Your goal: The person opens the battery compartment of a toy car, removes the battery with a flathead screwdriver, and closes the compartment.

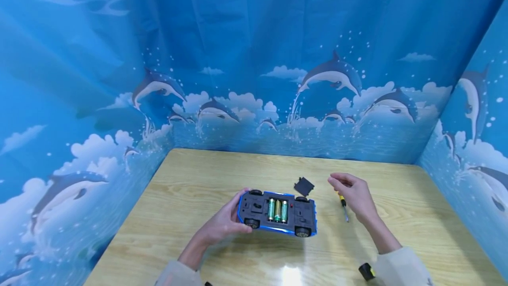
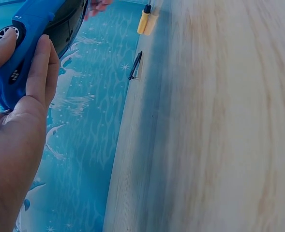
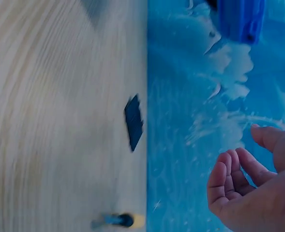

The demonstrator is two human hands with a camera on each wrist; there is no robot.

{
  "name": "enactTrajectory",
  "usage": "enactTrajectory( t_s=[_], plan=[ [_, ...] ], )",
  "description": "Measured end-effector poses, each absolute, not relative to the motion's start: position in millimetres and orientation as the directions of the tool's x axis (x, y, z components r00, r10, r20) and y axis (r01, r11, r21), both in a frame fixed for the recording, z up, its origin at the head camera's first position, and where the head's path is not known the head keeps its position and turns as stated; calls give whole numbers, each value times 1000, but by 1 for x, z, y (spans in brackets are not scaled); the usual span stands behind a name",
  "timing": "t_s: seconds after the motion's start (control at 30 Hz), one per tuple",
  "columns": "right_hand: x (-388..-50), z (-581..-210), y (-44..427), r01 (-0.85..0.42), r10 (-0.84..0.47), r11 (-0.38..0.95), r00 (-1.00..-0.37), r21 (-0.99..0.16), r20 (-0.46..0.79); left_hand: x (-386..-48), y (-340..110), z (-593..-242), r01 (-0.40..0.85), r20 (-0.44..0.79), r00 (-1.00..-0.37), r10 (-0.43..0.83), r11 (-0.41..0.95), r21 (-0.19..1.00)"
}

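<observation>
My left hand [image 1: 221, 225] grips one end of a blue toy car [image 1: 254, 206], thumb on the near side. The car is held above the table with its black underside towards the head camera. Three green-and-gold batteries [image 1: 278, 210] sit side by side in its uncovered battery compartment. In the left wrist view the thumb lies by a wheel [image 2: 7, 35]. My right hand [image 1: 359, 197] hovers right of the car, fingers loosely bent and nothing between them. Beneath it lies a screwdriver [image 1: 343, 206] with a yellow-and-black handle, partly hidden by the hand.
A black battery cover [image 1: 304, 186] lies on the wooden table [image 1: 206, 167] behind the car. A blue curtain [image 1: 246, 78] printed with dolphins hangs behind the table and at both sides. A black-and-yellow object [image 1: 367, 272] shows by the right sleeve.
</observation>
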State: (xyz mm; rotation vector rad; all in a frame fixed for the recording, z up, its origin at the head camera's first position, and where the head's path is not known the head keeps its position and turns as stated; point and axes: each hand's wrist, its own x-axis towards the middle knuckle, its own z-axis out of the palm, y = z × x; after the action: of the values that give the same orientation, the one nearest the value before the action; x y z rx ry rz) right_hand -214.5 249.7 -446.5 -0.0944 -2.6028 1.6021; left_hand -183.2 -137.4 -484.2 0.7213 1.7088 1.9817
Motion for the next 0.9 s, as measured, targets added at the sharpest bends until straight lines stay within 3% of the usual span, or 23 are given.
enactTrajectory(
  t_s=[0.4, 0.9],
  plan=[
    [-187, -428, 201, -212, -81, 447, -977, -869, 196, -184, -134, -483, -3, 98, -769, 632, -157, 988],
    [-178, -427, 169, -306, -192, 460, -951, -833, 243, -185, -132, -486, 5, 116, -757, 644, -171, 985]
  ],
)
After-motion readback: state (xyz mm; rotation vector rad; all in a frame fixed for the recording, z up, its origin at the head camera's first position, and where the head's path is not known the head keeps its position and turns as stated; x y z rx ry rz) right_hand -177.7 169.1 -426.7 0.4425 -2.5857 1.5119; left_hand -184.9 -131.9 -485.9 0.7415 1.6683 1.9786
